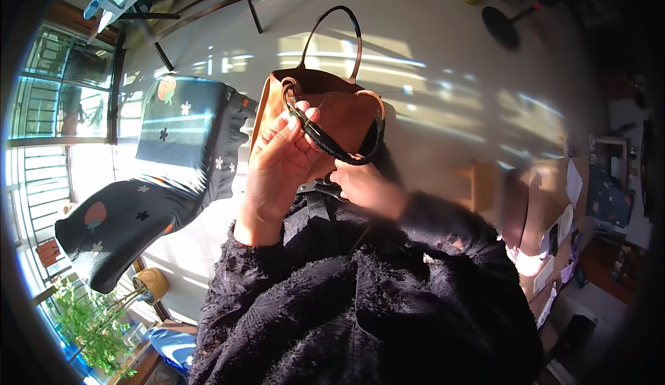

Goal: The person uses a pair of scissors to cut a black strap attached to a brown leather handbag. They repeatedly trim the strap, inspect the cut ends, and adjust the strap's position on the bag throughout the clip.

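A brown tote bag (339, 111) stands in front of me with its mouth open. Its near handle (336, 151) curves toward me and is covered along most of its length in dark, shiny wrapping. My left hand (285, 146) pinches that handle close to its left end, fingertips pointing up. Around the handle's lower middle, my right hand (368, 187) is closed, its fingers partly hidden beneath the wrapped part. The far handle (334, 16) stands upright in a loop, also dark along its top. Whether a loose end of wrapping lies between my left fingertips, I cannot tell.
On the left is a chair in a dark patterned cover (176, 142), close to the bag. A potted plant (90, 319) stands by the window. Cardboard boxes (547, 198) are stacked at the right. Metal legs (249, 1) stand at the far left on the sunlit floor (443, 101).
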Demonstrator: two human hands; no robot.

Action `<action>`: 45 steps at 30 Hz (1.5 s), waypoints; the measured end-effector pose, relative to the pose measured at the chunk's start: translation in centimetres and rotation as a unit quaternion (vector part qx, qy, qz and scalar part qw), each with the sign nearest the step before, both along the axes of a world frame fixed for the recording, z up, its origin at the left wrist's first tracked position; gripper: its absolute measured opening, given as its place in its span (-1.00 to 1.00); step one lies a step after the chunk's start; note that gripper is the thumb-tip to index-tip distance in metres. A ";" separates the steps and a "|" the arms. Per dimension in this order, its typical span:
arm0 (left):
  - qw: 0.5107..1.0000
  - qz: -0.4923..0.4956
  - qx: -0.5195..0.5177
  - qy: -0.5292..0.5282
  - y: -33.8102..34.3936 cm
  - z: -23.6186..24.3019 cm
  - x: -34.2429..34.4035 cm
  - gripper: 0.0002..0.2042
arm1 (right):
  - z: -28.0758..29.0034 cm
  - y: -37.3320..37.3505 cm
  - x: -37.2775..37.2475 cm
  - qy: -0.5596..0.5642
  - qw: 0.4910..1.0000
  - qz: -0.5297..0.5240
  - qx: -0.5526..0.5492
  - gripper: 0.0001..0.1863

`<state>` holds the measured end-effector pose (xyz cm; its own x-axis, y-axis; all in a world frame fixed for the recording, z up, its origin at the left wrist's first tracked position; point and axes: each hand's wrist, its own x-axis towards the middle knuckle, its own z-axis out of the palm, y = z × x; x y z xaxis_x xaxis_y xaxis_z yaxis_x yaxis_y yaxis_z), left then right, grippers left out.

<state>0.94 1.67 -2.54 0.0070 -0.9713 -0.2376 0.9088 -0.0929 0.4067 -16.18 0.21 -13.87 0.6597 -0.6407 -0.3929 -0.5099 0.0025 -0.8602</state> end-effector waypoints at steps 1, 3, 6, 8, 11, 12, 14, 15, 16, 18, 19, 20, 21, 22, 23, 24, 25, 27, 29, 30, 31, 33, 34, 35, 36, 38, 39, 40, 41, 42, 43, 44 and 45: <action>1.000 0.001 -0.002 -0.003 0.1 -0.1 0.0 -0.78 | 0.9 0.0 0.7 0.001 0.980 -0.124 0.155 -0.89; 1.000 0.002 -0.009 -0.009 0.1 -0.1 -0.1 -0.77 | 1.2 -0.1 1.2 0.030 0.977 -0.145 0.154 -0.89; 0.999 -0.027 -0.021 0.000 -0.1 0.0 -0.1 -0.77 | 0.2 -0.7 -0.8 -0.020 0.994 0.005 -0.110 -0.88; 1.000 -0.015 -0.011 0.005 0.1 0.3 -0.2 -0.77 | 1.1 -1.2 -2.6 -0.047 0.957 0.131 -0.254 -0.88; 1.000 0.012 0.000 -0.018 0.4 0.2 -0.1 -0.76 | 10.6 -2.3 -3.5 -0.113 0.958 0.207 -0.164 -0.88; 0.999 0.018 0.003 -0.030 0.4 0.1 -0.2 -0.76 | 13.7 -2.5 -3.7 -0.184 0.963 0.192 -0.037 -0.88; 0.999 0.009 -0.005 -0.035 0.5 0.1 -0.4 -0.76 | 16.6 -2.8 -3.4 -0.269 0.953 0.000 -0.137 -0.90; 0.999 0.003 -0.009 -0.037 0.6 0.1 -0.5 -0.76 | 16.3 -3.3 -2.9 -0.234 0.947 -0.070 -0.210 -0.90; 0.999 -0.001 -0.006 -0.038 0.4 0.1 -0.8 -0.76 | 15.8 -3.9 -2.2 -0.196 0.928 -0.141 -0.283 -0.90; 0.999 -0.007 -0.001 -0.043 0.1 0.6 -1.5 -0.76 | 14.5 -4.2 -0.7 -0.203 0.939 -0.204 -0.186 -0.88; 0.998 -0.009 0.011 -0.059 0.2 0.9 -1.6 -0.76 | 13.6 -4.3 0.1 -0.225 0.935 -0.212 -0.176 -0.87; 0.998 -0.020 0.014 -0.057 0.3 0.9 -1.6 -0.77 | 12.9 -4.4 0.9 -0.246 0.929 -0.220 -0.165 -0.86; 0.998 -0.030 0.017 -0.054 0.4 0.9 -1.5 -0.77 | 12.8 -4.3 1.5 -0.273 0.920 -0.249 -0.129 -0.87; 0.998 -0.040 0.020 -0.050 0.4 0.9 -1.5 -0.77 | 13.2 -4.2 2.0 -0.296 0.914 -0.261 -0.093 -0.87; 0.998 -0.041 0.013 -0.052 0.5 0.7 -1.4 -0.77 | 14.1 -4.1 2.4 -0.318 0.906 -0.272 -0.057 -0.88; 0.998 -0.038 0.017 -0.049 0.5 0.7 -1.3 -0.77 | 14.5 -4.0 2.6 -0.339 0.897 -0.284 -0.021 -0.89; 0.998 -0.036 0.020 -0.045 0.5 0.7 -1.4 -0.78 | 14.4 -4.0 2.7 -0.338 0.899 -0.279 -0.016 -0.89; 0.998 -0.037 0.023 -0.040 0.6 0.9 -1.3 -0.78 | 14.1 -4.0 2.8 -0.334 0.903 -0.271 -0.004 -0.90; 0.998 -0.045 0.021 -0.039 0.6 1.1 -1.3 -0.79 | 14.4 -4.1 2.6 -0.319 0.913 -0.253 -0.029 -0.91; 0.998 -0.048 0.016 -0.038 0.6 1.0 -1.2 -0.79 | 14.4 -4.2 2.5 -0.310 0.918 -0.243 -0.040 -0.92; 0.998 -0.052 0.010 -0.036 0.6 1.0 -1.3 -0.80 | 14.5 -4.3 2.5 -0.307 0.922 -0.222 -0.084 -0.93; 0.997 -0.055 0.011 -0.044 0.7 1.5 -1.4 -0.79 | 15.3 -4.4 2.3 -0.301 0.921 -0.177 -0.171 -0.96; 0.998 -0.047 0.003 -0.040 1.0 1.8 -1.5 -0.78 | 15.7 -4.0 2.1 -0.302 0.922 -0.175 -0.169 -1.00; 0.998 -0.057 -0.005 -0.032 1.4 2.5 -1.4 -0.77 | 16.6 -3.9 1.9 -0.302 0.920 -0.136 -0.210 -0.97; 0.998 -0.060 -0.009 -0.026 2.2 2.9 -1.3 -0.76 | 17.6 -3.8 1.9 -0.305 0.916 -0.091 -0.244 -0.94; 0.993 -0.105 -0.062 0.007 3.5 3.1 -0.6 -0.75 | 18.2 -3.2 1.8 -0.340 0.889 -0.025 -0.306 -0.84; 0.989 -0.129 -0.052 0.043 4.0 3.7 -0.5 -0.75 | 18.7 -2.5 2.0 -0.335 0.883 -0.016 -0.329 -0.90; 0.984 -0.157 -0.036 0.078 4.3 4.5 -0.4 -0.75 | 19.0 -1.9 1.9 -0.328 0.879 -0.025 -0.346 -0.89; 0.980 -0.171 -0.028 0.095 4.3 5.0 -0.3 -0.75 | 19.1 -1.0 2.1 -0.322 0.875 -0.054 -0.357 -0.89; 0.977 -0.179 -0.016 0.112 4.7 5.3 -0.2 -0.74 | 18.8 0.0 2.5 -0.318 0.871 -0.086 -0.364 -0.88; 0.975 -0.173 -0.024 0.136 4.9 5.3 -0.2 -0.74 | 18.7 1.1 2.8 -0.326 0.859 -0.125 -0.375 -0.87; 0.972 -0.180 -0.028 0.151 5.1 5.2 -0.1 -0.75 | 17.9 1.3 2.9 -0.359 0.830 -0.135 -0.405 -0.89; 0.974 -0.172 -0.063 0.131 5.0 4.4 -0.1 -0.76 | 18.0 0.7 7.8 -0.358 0.736 -0.353 -0.453 -0.86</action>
